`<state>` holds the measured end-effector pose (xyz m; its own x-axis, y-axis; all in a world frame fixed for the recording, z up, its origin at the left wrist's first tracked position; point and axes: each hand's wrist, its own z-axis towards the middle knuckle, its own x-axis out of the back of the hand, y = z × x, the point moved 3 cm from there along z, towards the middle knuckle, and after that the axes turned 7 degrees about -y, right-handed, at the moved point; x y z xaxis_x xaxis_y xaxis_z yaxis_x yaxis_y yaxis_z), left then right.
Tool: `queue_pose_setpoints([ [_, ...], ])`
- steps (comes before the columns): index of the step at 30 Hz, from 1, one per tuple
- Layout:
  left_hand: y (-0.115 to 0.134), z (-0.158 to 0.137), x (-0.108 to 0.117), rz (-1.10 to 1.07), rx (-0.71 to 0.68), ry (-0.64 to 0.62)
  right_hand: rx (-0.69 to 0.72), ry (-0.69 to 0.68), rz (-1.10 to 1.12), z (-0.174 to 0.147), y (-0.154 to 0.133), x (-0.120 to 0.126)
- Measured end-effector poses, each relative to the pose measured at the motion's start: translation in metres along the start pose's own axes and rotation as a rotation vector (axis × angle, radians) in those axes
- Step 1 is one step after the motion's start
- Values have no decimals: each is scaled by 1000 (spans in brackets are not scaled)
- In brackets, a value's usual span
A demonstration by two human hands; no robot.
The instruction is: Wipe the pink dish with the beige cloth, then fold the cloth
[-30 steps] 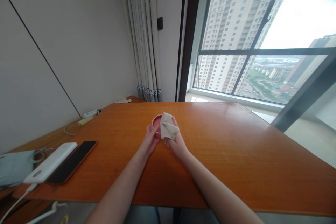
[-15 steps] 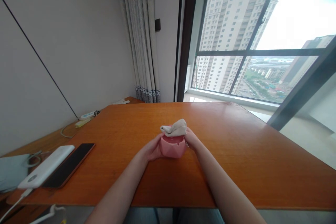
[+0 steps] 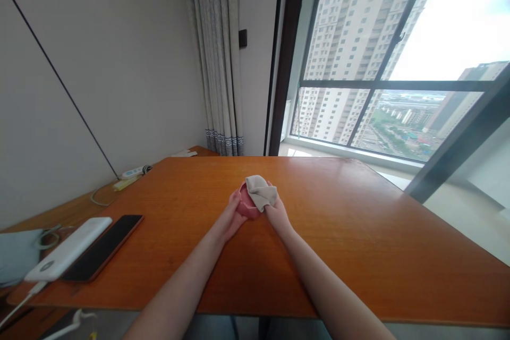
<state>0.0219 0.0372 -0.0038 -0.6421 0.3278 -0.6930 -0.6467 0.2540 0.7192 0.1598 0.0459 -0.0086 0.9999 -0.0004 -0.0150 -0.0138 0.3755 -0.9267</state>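
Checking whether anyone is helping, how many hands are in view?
2: the left hand on the left side of the pink bowl, and the right hand holding the gray cloth over its right side; some fingers are hidden.

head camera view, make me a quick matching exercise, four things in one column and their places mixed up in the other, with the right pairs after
Things
1. hollow pink bowl
2. folded pale grey cloth
3. flat black rectangular phone
4. long grey fabric curtain

Places
a. hanging left of the dark-framed window in the picture
b. held in the right hand
c. lying on the brown wooden table, beside a white rectangular power bank
d. gripped by the left hand

Right pairs: 1-d, 2-b, 3-c, 4-a
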Motion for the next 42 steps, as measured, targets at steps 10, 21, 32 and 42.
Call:
queue_pose_setpoints([
  [10, -9, -5, 16, 86, 459, -91, -241, -305, -30, 4, -14, 20],
  [21, 1, 4, 12, 18, 18, 36, 0, -57, -228, -6, 6, -12],
  [32, -10, -7, 10, 55, 395, -14, -80, -189, -226, 6, 0, 18],
  [42, -3, 5, 14, -13, -14, 106, 99, -141, -191, -6, -9, -7],
])
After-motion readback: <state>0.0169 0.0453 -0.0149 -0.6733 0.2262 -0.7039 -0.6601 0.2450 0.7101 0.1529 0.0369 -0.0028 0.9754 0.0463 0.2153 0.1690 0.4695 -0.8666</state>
